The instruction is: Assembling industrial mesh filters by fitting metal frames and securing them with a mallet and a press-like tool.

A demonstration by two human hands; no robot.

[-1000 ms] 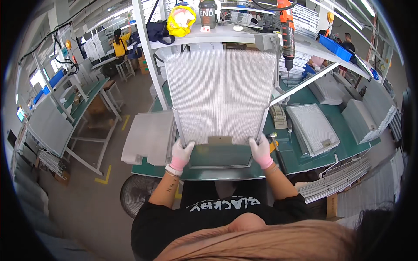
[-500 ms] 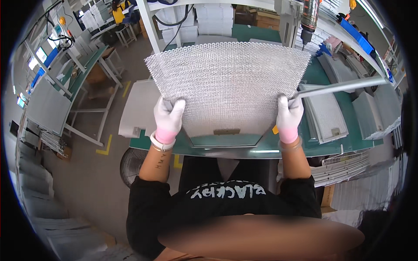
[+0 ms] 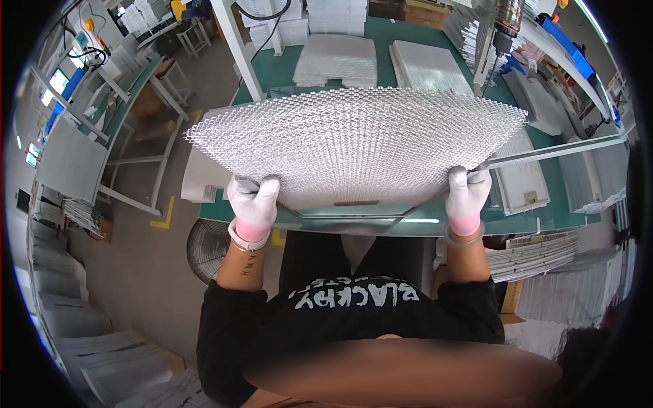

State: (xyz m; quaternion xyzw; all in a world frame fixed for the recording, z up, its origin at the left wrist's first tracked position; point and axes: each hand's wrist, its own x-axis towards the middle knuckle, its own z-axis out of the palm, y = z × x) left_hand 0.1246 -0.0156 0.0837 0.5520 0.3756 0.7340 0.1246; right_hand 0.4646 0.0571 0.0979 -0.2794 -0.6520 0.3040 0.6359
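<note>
A sheet of silvery expanded-metal mesh [image 3: 360, 132] spans the space between my hands, tilted, its far edge raised and arched. My left hand [image 3: 254, 204], in a white glove with a pink cuff, grips the sheet's near left side with the thumb on top. Gloved the same way, my right hand [image 3: 469, 194] grips the opposite side. Beneath the sheet's near end, thin frame edges [image 3: 354, 217] and a small brownish rectangle show. A grey metal bar [image 3: 558, 151] runs rightward from beside my right hand; whether it touches the hand I cannot tell.
On the green table [image 3: 571, 183] lie flat mesh panels [image 3: 430, 66] and a pale stack [image 3: 336, 60] at the back. A power screwdriver [image 3: 507, 30] hangs at the upper right. A white post [image 3: 238, 51] rises at the back left. A round fan [image 3: 206, 250] stands below left.
The mesh sheet has tipped, its far edge now lower and nearer, bowed wider. My hands have moved slightly apart and downward in view, still gripping. Panels behind the sheet have come into sight.
</note>
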